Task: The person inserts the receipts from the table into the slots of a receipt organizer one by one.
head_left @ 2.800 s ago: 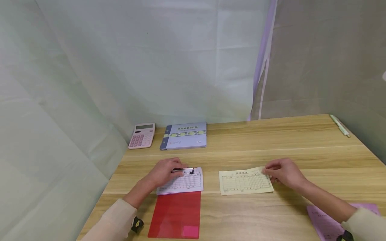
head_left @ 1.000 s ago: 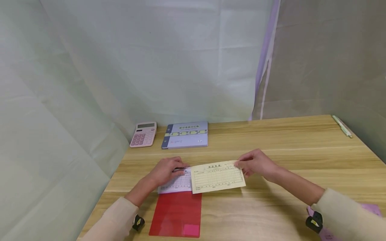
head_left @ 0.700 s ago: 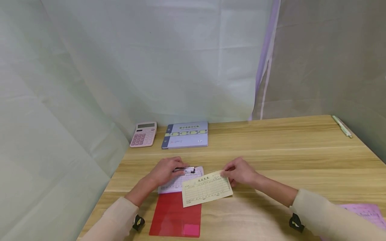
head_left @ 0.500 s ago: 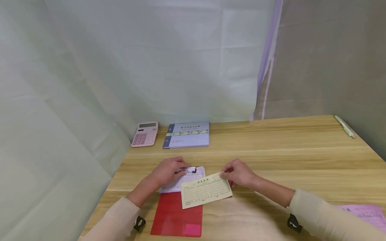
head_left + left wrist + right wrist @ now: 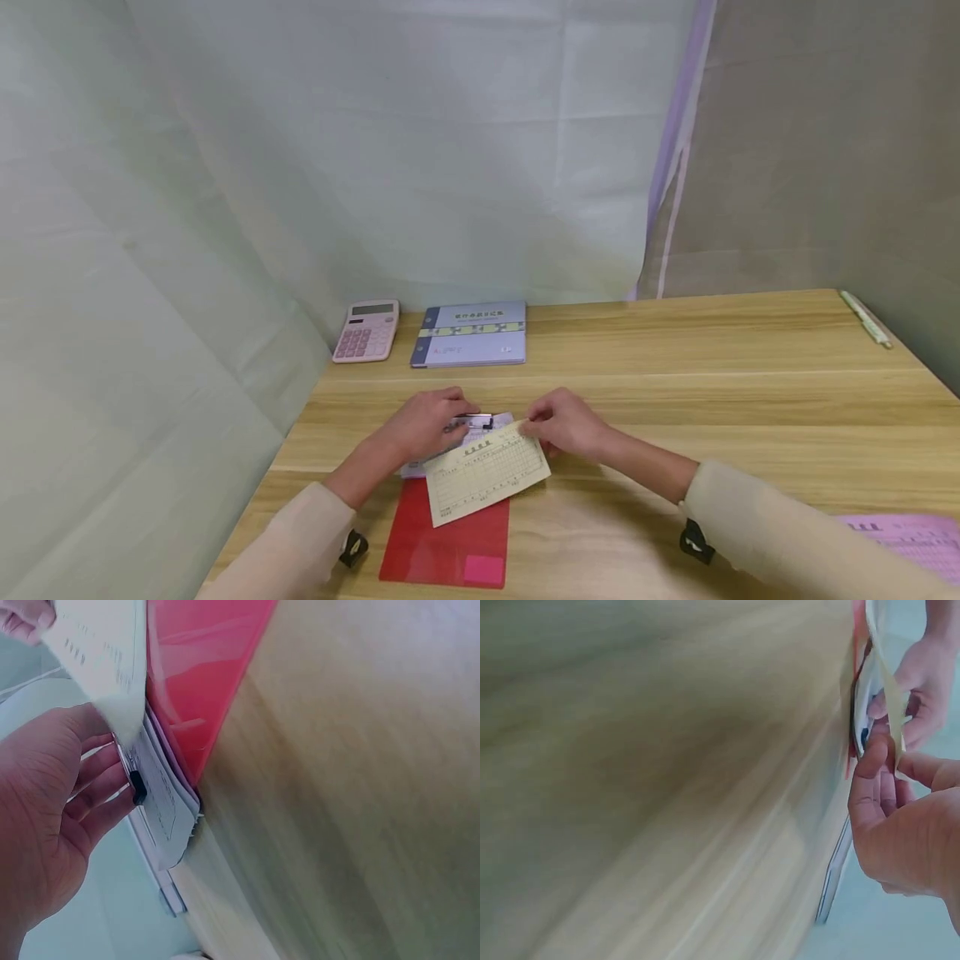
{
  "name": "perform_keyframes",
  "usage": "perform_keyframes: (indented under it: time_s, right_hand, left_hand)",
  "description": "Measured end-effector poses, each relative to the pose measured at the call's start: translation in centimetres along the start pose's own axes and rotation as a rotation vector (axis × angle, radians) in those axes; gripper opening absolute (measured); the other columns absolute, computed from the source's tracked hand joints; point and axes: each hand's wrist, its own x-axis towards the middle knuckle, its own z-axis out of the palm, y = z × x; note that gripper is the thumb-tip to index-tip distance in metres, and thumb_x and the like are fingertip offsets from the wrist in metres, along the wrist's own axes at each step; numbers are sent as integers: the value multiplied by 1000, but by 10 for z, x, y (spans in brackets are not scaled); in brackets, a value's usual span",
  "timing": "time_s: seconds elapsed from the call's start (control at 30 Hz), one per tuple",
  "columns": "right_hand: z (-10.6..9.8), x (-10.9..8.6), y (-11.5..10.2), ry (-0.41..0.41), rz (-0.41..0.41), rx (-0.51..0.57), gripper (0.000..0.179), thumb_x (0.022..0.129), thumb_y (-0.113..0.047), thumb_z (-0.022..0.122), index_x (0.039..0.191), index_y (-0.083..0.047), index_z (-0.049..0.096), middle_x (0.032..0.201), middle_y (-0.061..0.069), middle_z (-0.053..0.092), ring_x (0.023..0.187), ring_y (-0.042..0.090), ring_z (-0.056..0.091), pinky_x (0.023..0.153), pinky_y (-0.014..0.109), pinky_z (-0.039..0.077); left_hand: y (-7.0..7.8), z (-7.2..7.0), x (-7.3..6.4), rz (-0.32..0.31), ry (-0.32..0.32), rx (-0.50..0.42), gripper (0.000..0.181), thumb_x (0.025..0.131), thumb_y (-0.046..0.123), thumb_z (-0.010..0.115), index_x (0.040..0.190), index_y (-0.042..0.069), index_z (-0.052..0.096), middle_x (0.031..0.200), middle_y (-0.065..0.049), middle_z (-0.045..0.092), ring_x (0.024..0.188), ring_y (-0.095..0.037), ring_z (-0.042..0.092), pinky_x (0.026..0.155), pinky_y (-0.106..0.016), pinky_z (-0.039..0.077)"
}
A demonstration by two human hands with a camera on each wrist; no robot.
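Note:
My left hand [image 5: 426, 423] grips the metal clip [image 5: 476, 417] at the top of a red clipboard [image 5: 427, 546], on which a stack of white printed forms [image 5: 504, 422] lies. In the left wrist view, its fingers curl around the clip beside the forms [image 5: 169, 806]. Between thumb and fingers, my right hand [image 5: 567, 425] pinches the upper right corner of a pale yellow printed slip [image 5: 487, 477]. The slip is tilted and overlaps the white forms and part of the red board. Seen from the right wrist, the slip [image 5: 895, 705] stands edge-on between both hands.
A pink calculator [image 5: 367, 332] and a blue-grey account book [image 5: 469, 335] lie at the back left of the wooden table [image 5: 712, 367]. At the far right edge is a pen [image 5: 866, 318]. Purple printed paper [image 5: 911, 540] lies at the front right, partly behind the right sleeve.
My right hand has lifted the yellow slip off the table and carried it left over the clipboard, tilting it. My left hand has stayed at the clip. The view has shifted slightly.

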Motion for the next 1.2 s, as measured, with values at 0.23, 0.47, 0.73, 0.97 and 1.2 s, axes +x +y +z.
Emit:
perform_keyframes:
  time_s: [0.23,0.47,0.73,0.97,1.2]
  right_hand:
    - [13,17,-6,20,76,-34,7,95,-5,77,89,-2,78,68,5,66,49,13,56,50,29,54]
    - [20,20,-8,46,16,-132,9,96,-5,77,87,-4,78,71,3,68,48,11,53,46,27,52]
    - [26,26,-10,105,-12,-156,14,94,-3,78,80,-2,78,65,3,67,44,9,52,43,25,48]
    - [34,31,-3,151,-29,-219,23,89,-5,83,70,-7,71,59,-3,61,43,7,49,42,23,43]
    - [35,32,-4,184,-91,-296,24,87,-6,84,67,-9,72,60,-6,62,55,10,51,51,24,40]
  left_hand:
    - [-1,-2,5,13,-23,-27,31,100,27,77,129,17,78,106,5,67,83,-9,56,78,-29,53]
    - [-2,-3,7,26,-18,-59,30,99,27,79,128,17,78,105,6,67,82,-7,56,78,-27,52]
    - [-4,-3,9,74,-3,-44,27,99,25,79,124,14,79,104,3,68,81,-9,58,76,-30,54]
    - [-4,0,3,81,-3,6,31,101,27,77,130,16,77,105,4,67,83,-10,58,81,-29,56]
    - [-3,2,0,102,38,35,31,99,24,78,129,16,78,103,4,67,84,-11,59,79,-26,54]
